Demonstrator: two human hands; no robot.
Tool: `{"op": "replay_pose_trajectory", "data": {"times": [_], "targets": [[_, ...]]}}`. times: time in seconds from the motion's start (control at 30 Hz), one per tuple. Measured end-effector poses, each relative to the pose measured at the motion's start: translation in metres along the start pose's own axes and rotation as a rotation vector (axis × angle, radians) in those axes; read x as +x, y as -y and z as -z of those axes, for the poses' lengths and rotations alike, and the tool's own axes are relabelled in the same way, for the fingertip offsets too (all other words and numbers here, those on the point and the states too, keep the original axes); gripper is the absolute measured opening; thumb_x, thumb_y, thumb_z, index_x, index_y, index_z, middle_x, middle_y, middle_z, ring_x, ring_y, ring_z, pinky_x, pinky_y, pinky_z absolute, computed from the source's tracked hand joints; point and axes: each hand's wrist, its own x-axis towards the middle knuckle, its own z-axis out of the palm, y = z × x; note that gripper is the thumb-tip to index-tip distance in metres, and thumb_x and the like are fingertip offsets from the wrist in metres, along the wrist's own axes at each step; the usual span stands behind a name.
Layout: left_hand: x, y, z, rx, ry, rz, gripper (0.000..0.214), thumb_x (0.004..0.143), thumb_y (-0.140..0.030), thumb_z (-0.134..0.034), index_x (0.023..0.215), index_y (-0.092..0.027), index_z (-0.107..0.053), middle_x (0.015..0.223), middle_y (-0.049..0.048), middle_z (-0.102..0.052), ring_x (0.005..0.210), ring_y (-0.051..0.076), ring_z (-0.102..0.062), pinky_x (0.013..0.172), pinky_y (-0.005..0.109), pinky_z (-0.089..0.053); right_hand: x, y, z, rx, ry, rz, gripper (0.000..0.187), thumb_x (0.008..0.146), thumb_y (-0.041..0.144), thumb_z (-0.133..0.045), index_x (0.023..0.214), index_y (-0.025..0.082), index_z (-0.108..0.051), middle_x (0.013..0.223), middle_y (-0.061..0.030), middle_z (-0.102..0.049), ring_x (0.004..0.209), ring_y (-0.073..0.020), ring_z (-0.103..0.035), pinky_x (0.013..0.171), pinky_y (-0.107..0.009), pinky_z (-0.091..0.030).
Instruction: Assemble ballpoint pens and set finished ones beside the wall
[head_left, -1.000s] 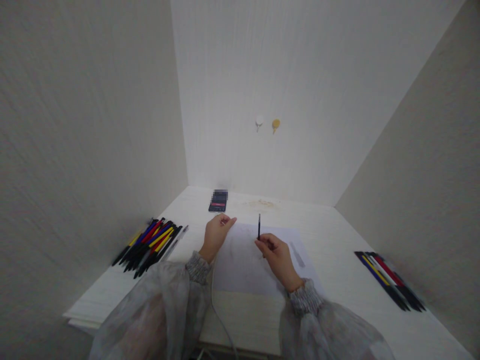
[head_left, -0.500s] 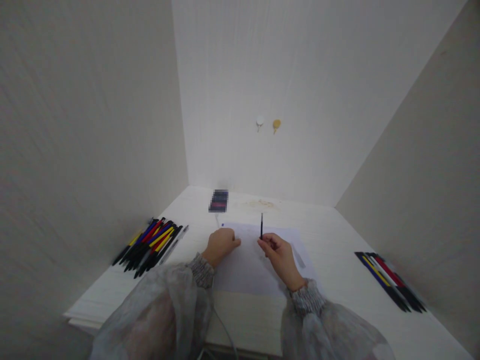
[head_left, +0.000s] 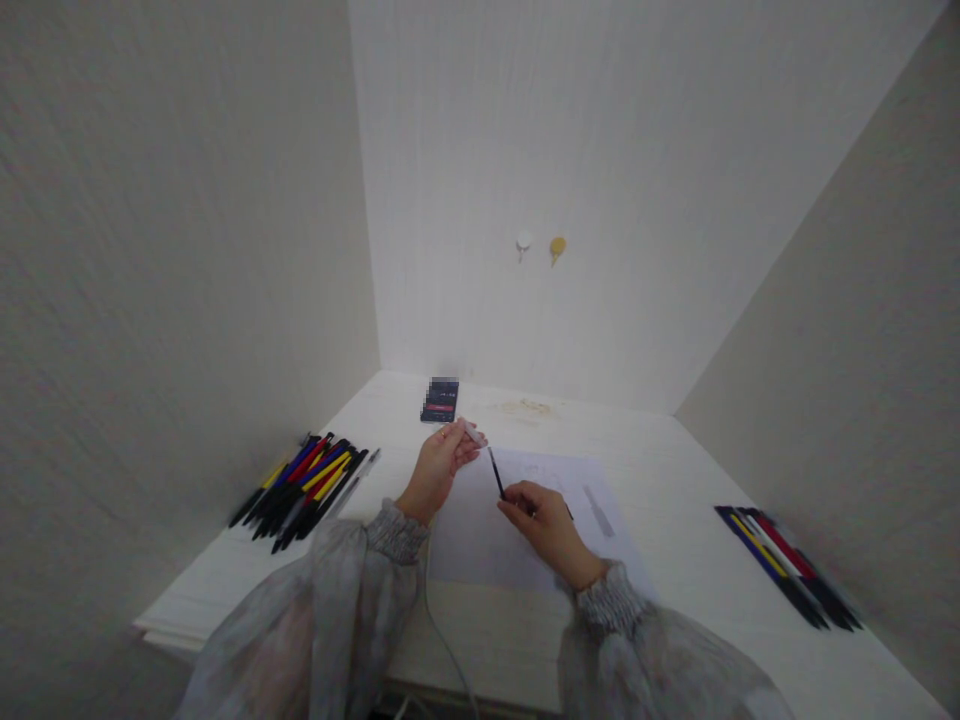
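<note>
My right hand [head_left: 544,522] is closed on a thin black pen [head_left: 496,472] whose free end tilts up and to the left, over a white sheet of paper [head_left: 487,535] on the table. My left hand [head_left: 442,462] is raised at the sheet's left edge and pinches a small pale piece [head_left: 472,433], which I cannot make out, between its fingertips. That piece lies close to the pen's upper end. A small grey strip [head_left: 598,510] rests on the sheet to the right of my right hand.
A heap of several black, blue, red and yellow pens [head_left: 307,487] lies at the table's left. A row of several pens [head_left: 787,565] lies at the right. A small dark device [head_left: 440,400] sits at the back. Walls enclose three sides; a cable [head_left: 442,640] hangs off the front edge.
My left hand rose from the paper and now pinches a small pale piece. The pen in my right hand tipped from upright toward the left, nearing the left fingertips.
</note>
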Motion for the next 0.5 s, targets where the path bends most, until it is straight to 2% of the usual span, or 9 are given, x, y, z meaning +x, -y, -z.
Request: {"op": "replay_pose_trajectory", "data": {"times": [0.5], "targets": [[-0.0022,0.0009,-0.0021,0.074,0.018,-0.042,0.033,0.073,-0.041,-0.052,0.088,-0.013,-0.054,0.079,0.0069,-0.064,0.071,0.012,-0.060,0.060,0.021,-0.045,-0.0007,0.0002,0.0002,0.005,-0.005,0.012,0.016,0.072,0.031,-0.052,0.072,0.017,-0.061,0.053,0.0026,-0.051,0.046,-0.0083,-0.040,0.044,-0.020,-0.030]]}}
